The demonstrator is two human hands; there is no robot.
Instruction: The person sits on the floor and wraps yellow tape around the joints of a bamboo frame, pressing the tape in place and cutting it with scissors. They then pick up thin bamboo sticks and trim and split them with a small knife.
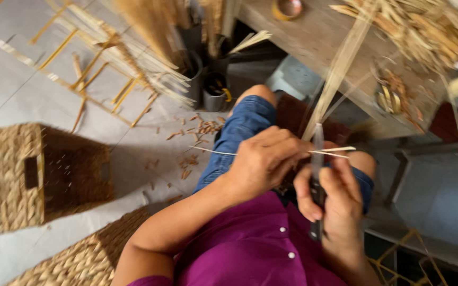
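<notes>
Seen from above, a person in a magenta button shirt point(255, 249) and rolled blue jeans point(242, 132) sits working over their lap.

Nearest the camera, the right hand point(332, 204) rises from the lower edge of the view with its wrist bent upward. Its fingers are curled shut around the dark handle of a knife point(316, 180), thumb pressed along the side, and the blade stands almost upright.

The left forearm comes in from the lower left and crosses the body. The left hand point(263, 161) is closed, palm down, knuckles up, with its fingertips pinched on a thin pale reed strip point(329, 152). The strip lies level across the lap, meets the knife blade just beside the left hand's fingers, and pokes out to both sides. A longer, wider pale strip point(340, 66) slants up from the hands toward the bench.

At the left edge of the view, on the grey floor point(17, 90), stands a square woven basket point(11, 177) with a handle slot. Part of a second woven basket point(80, 259) shows at the bottom edge. Short cut scraps point(197, 132) are scattered on the floor near the knee.

Farther off, a wooden bench point(314, 37) fills the upper right, with a heap of dry straw-coloured fibre point(425, 29) at its far right corner. Bundled reeds point(133, 58) lean at the upper left. The view is blurred.
</notes>
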